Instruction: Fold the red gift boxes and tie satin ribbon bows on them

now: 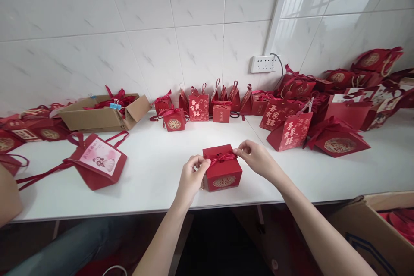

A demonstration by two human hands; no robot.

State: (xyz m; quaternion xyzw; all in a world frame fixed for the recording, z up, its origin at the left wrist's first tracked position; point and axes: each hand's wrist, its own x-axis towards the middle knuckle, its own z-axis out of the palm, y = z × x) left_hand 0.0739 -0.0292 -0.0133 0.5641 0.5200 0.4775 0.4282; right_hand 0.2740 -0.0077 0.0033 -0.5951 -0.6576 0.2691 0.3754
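Note:
A red gift box (224, 171) with a gold round emblem on its front sits upright near the front of the table. Across its top runs a dark red ribbon (222, 157), tied in a bow or knot at the middle. My left hand (193, 174) is at the box's left side, thumb and fingers pinching the ribbon's left part. On the right, my right hand (254, 155) pinches the other end of the ribbon just beyond the box's top right edge.
Many red gift boxes (174, 120) line the wall, with more piled at the right (339, 138). A cardboard box (93, 118) holding ribbons stands back left. A ribboned bag-shaped box (100, 161) lies left, near another person's arm (8, 194). A carton (359, 224) stands front right.

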